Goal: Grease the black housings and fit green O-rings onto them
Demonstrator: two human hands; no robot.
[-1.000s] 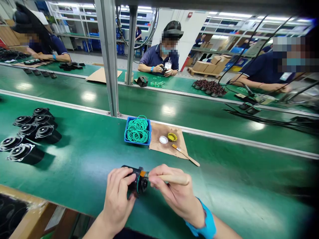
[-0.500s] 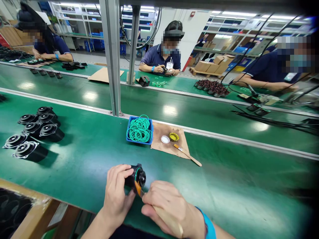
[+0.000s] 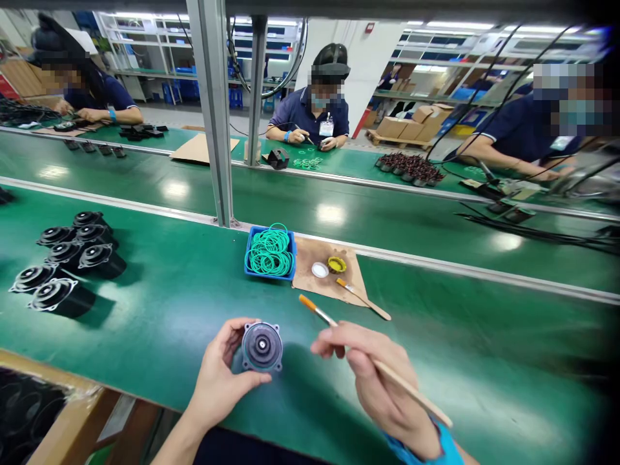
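My left hand [image 3: 223, 368] grips a round black motor housing [image 3: 262, 346] from its left side, thumb below and fingers behind. The housing's flanged face with corner lugs and a central shaft points up toward me. In my right hand [image 3: 375, 371] is a paintbrush [image 3: 317, 309] with orange bristles and a wooden handle, its tip up and apart from the housing. Farther off, a blue bin [image 3: 269, 276] holds many green rubber rings [image 3: 271, 248]. Beside it lies stained cardboard [image 3: 303, 278] with a yellow-rimmed pot [image 3: 337, 265], a white lid [image 3: 320, 270] and a second brush [image 3: 363, 299].
Several black motor housings [image 3: 62, 294] stand at the left of the green bench. A metal post [image 3: 213, 116] rises behind the bin. Across the line, co-workers sit at their benches, one person [image 3: 310, 116] facing me. A carton [image 3: 43, 413] sits at the lower left.
The brush has come off the housing and moved right and up with my right hand. My left hand has turned the housing so its face points up.
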